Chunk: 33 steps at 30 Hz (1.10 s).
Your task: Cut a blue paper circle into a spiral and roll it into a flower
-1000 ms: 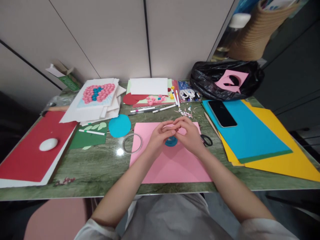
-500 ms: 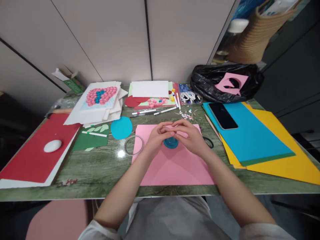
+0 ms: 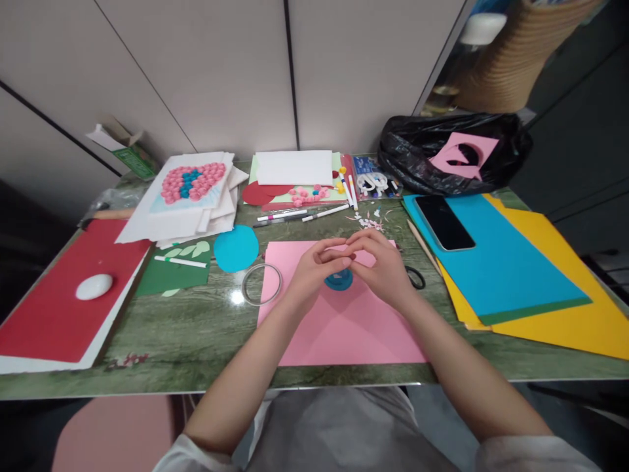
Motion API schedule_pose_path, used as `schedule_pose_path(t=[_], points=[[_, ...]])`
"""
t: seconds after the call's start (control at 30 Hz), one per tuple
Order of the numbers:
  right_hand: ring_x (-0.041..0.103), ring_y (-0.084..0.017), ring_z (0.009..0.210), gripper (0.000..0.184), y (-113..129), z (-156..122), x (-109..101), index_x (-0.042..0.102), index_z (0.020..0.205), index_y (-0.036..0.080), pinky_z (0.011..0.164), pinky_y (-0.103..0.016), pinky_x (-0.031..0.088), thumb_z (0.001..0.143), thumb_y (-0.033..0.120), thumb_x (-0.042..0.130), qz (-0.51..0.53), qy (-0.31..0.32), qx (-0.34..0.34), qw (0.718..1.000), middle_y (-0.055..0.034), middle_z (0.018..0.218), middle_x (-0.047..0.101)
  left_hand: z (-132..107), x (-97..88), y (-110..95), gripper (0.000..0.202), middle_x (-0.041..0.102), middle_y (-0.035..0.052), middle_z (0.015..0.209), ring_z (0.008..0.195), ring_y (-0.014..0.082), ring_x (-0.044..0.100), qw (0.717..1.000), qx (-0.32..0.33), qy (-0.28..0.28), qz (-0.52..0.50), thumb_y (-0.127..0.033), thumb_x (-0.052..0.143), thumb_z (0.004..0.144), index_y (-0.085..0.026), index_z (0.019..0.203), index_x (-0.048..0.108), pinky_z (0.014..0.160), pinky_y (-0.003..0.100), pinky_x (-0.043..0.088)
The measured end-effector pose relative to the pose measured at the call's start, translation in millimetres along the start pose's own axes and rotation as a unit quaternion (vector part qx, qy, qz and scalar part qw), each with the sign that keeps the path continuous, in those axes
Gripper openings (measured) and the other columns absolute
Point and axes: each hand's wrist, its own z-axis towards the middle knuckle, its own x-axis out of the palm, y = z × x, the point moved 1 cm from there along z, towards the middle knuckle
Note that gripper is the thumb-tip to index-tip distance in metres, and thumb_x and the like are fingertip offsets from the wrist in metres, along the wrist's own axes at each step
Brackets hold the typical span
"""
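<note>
Both hands meet over a sheet of pink paper point(image 3: 344, 334), fingers curled and tips together. My left hand point(image 3: 317, 265) comes in from the left with thumb and fingers pinched. Opposite it, my right hand point(image 3: 381, 262) has its fingertips laid against the left ones. A tiny dark red bit shows between the tips, too small to name. Just below the fingers is a round blue thing point(image 3: 339, 280), partly covered by them; whether they touch it I cannot tell. A grey ring point(image 3: 262, 304) lies at the paper's left edge, and a black ring point(image 3: 417, 278) is at the right.
A blue paper circle point(image 3: 236, 248), green paper point(image 3: 187, 282) and red paper point(image 3: 73, 328) lie leftward. Markers point(image 3: 327, 212) and paper scraps point(image 3: 369, 224) are behind the hands. Rightward are a pencil point(image 3: 423, 246), phone point(image 3: 445, 223), blue sheet point(image 3: 521, 269) and black bag point(image 3: 403, 157).
The camera view has shifted slightly. My fingers have changed position a little at the tips, the right ones lifting slightly, and a dark red bit now shows between them. The blue thing stays beneath.
</note>
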Motion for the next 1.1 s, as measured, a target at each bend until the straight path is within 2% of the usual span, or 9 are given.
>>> schedule_pose_path(t=[0.27, 0.5, 0.63, 0.77, 0.9, 1.0, 1.1], points=[[0.058, -0.016, 0.086, 0.016, 5, 0, -1, 0.058, 0.076, 0.022, 0.078, -0.031, 0.046, 0.074, 0.01, 0.068, -0.006, -0.017, 0.002, 1.0, -0.0005, 0.085, 0.058, -4, 5.7, 1, 0.038, 0.072, 0.0031, 0.083, 0.076, 0.0143, 0.065, 1.0, -0.007, -0.014, -0.018, -0.02, 0.079, 0.063, -0.017, 0.098, 0.065, 0.074, 0.027, 0.045], [0.06, -0.018, 0.088, 0.014, 10, 0, -4, 0.067, 0.092, 0.026, 0.079, -0.033, 0.049, 0.082, 0.017, 0.065, -0.014, 0.009, 0.0, 1.0, -0.0025, 0.092, 0.061, -2, 0.0, -5, 0.038, 0.069, -0.0018, 0.07, 0.068, 0.0125, 0.063, 0.999, 0.015, -0.041, -0.013, -0.022, 0.079, 0.064, -0.019, 0.098, 0.064, 0.067, 0.025, 0.044], [0.06, -0.019, 0.09, 0.015, 9, 0, -5, 0.067, 0.098, 0.028, 0.08, -0.037, 0.05, 0.087, 0.021, 0.059, -0.021, 0.033, -0.01, 0.999, -0.0051, 0.096, 0.061, -1, -4.0, -8, 0.039, 0.067, -0.0023, 0.071, 0.066, 0.0107, 0.06, 1.0, 0.009, -0.024, 0.006, -0.022, 0.078, 0.065, -0.02, 0.101, 0.064, 0.066, 0.024, 0.044], [0.059, -0.02, 0.099, 0.024, 6, 0, -3, 0.065, 0.11, 0.029, 0.083, -0.038, 0.052, 0.092, 0.021, 0.05, -0.004, 0.081, -0.016, 0.997, -0.0074, 0.105, 0.06, 0, -8.1, -11, 0.041, 0.067, -0.0022, 0.071, 0.067, 0.0107, 0.06, 0.999, 0.013, -0.009, 0.048, -0.023, 0.077, 0.068, -0.02, 0.106, 0.063, 0.068, 0.024, 0.045], [0.057, -0.02, 0.106, 0.03, 4, 1, -1, 0.063, 0.117, 0.03, 0.087, -0.038, 0.052, 0.094, 0.021, 0.047, 0.007, 0.107, -0.015, 0.994, -0.008, 0.111, 0.059, 2, -10.0, -13, 0.041, 0.07, 0.0004, 0.077, 0.075, 0.0135, 0.064, 0.998, 0.005, 0.008, 0.069, -0.024, 0.076, 0.07, -0.02, 0.108, 0.061, 0.074, 0.027, 0.046], [0.057, -0.02, 0.107, 0.029, 3, 1, -1, 0.063, 0.116, 0.031, 0.088, -0.037, 0.052, 0.093, 0.021, 0.049, 0.007, 0.114, -0.01, 0.993, -0.0073, 0.112, 0.059, 3, -9.7, -13, 0.04, 0.071, 0.0018, 0.081, 0.08, 0.0154, 0.065, 0.998, -0.006, 0.014, 0.057, -0.023, 0.076, 0.07, -0.02, 0.107, 0.061, 0.077, 0.028, 0.047], [0.057, -0.019, 0.104, 0.028, 3, 1, 0, 0.065, 0.112, 0.029, 0.085, -0.036, 0.052, 0.092, 0.017, 0.05, 0.004, 0.093, 0.0, 0.996, -0.0069, 0.107, 0.059, 3, -8.7, -12, 0.04, 0.071, 0.001, 0.08, 0.078, 0.014, 0.065, 0.999, -0.016, 0.005, 0.049, -0.023, 0.077, 0.07, -0.02, 0.107, 0.062, 0.077, 0.027, 0.047]])
